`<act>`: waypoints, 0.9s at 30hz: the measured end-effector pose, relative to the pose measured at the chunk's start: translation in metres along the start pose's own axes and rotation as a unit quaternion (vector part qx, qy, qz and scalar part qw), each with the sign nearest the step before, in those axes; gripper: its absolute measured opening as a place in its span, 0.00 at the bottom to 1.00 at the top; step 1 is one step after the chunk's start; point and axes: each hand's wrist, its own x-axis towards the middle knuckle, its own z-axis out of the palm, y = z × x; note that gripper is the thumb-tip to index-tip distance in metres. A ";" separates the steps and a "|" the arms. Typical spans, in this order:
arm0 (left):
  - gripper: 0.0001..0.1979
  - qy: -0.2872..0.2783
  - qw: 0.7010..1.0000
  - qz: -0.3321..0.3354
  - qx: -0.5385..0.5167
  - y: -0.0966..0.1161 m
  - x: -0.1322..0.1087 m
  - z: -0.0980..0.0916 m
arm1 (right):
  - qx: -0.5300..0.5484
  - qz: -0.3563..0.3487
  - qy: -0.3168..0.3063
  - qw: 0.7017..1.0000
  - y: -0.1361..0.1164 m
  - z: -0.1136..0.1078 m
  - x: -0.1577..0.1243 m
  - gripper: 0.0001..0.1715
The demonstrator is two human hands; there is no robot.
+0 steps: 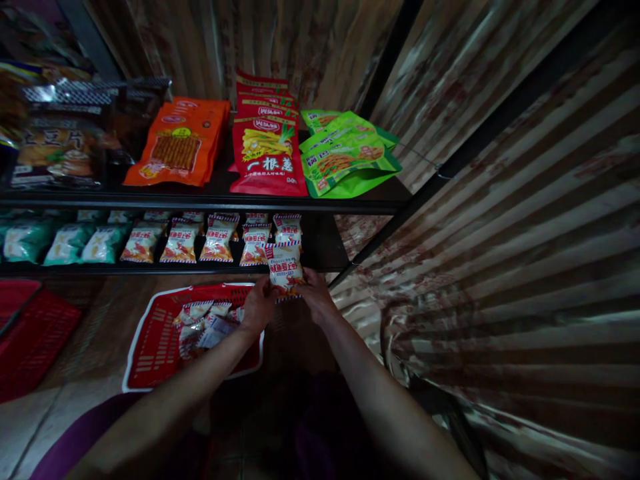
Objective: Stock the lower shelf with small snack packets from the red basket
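A small white snack bag (285, 267) with red lettering and striped ends is held upright at the front edge of the lower shelf. My left hand (261, 303) grips its lower left side, and my right hand (316, 293) grips its lower right side. Behind it on the shelf stands a matching snack bag (288, 230). More of the same kind, such as another snack bag (217, 239), line the shelf to the left. Below my left forearm, a red basket (155, 333) with a white rim holds several similar small bags (216, 328).
Teal bags (70, 243) continue along the lower shelf (325, 247). Above are orange bags (175, 143), red bags (267, 157), green bags (347, 160) and dark bags (60, 147). A black post (440, 170) and rippled curtain (475, 320) stand right; another red basket (40, 333) lies left.
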 end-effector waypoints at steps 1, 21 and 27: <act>0.12 0.001 1.000 0.006 0.023 0.001 0.004 0.004 | 0.000 0.000 0.012 1.000 0.002 -0.001 0.005 0.28; 0.26 0.047 0.989 0.069 0.121 0.019 0.084 0.059 | -0.073 -0.093 0.082 0.990 0.020 -0.002 0.107 0.22; 0.30 0.050 0.989 0.109 0.089 0.006 0.089 0.067 | -0.131 -0.094 0.079 0.984 0.027 0.000 0.115 0.23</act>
